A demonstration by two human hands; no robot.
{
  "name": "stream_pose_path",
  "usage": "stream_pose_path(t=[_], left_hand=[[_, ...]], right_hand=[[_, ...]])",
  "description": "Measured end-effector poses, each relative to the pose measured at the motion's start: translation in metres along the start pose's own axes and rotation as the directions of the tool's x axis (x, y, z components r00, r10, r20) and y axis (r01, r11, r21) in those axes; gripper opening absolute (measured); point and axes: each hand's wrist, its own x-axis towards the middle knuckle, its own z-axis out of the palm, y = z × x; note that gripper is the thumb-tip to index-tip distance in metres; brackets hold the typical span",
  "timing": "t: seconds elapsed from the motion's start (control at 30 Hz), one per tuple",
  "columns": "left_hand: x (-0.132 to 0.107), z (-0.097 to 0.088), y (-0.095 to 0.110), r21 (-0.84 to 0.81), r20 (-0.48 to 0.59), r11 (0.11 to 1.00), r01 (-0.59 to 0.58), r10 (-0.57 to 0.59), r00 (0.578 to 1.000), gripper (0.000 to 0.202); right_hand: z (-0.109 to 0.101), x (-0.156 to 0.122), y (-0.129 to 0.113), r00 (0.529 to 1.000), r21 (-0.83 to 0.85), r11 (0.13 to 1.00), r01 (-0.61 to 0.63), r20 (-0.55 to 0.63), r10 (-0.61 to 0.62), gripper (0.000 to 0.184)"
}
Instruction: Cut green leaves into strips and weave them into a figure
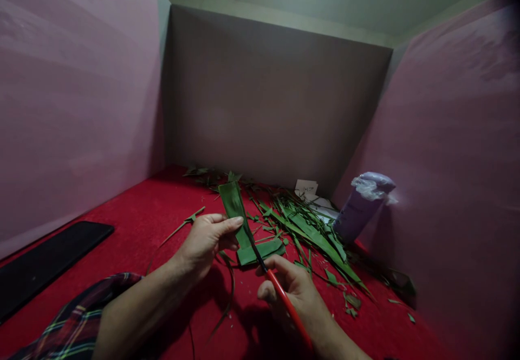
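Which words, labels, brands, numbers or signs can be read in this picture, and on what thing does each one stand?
No text can be read for certain.
White card: small dark marks, perhaps writing; too small and blurred to read.
Purple container: faint marks on its side, perhaps lettering; too blurred to read.
Black slab: no text to be seen.

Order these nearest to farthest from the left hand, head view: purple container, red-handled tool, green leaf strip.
1. Green leaf strip, in the left hand.
2. Red-handled tool, in the right hand.
3. Purple container, far right.
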Motion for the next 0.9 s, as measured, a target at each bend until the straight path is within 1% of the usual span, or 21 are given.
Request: stream_pose_path(t=[0.23,0.57,0.7,0.8,0.9], left_hand=[[0.0,-0.0022,-0.0016,0.018,-0.007,1.0,0.012,-0.012,1.0,0.017],[-0.0012,-0.0008,-0.0011,0.013,0.026,1.0,-0.019,0.018,0.999,0.019],[-0.0033,-0.0008,-0.0005,-0.004,0.046,1.0,-0.03,0.03,0.999,0.018],[-0.0049,-0.0003,0.0015,-0.009,0.039,0.999,-0.041,0.041,0.998,0.017],[-0.0054,0.0008,0.0034,-0.011,0.018,0.999,-0.047,0.047,0.999,0.019]], right_hand=[[0.0,0.0001,0.0028,1.0,0.05,0.999,-0.01,-0.007,0.01,0.047],[0.0008,0.001,0.0026,1.0,0.023,1.0,-0.003,-0.017,0.003,0.048],[0.0004,0.0014,0.0018,0.999,-0.013,1.0,-0.005,-0.036,0.005,0.05],[-0.0007,0.0014,0.0021,0.999,-0.016,1.0,-0.006,-0.043,0.005,0.05],[-0.0011,0.0008,0.0027,1.0,-0.01,1.0,-0.007,-0.025,0.007,0.048]])
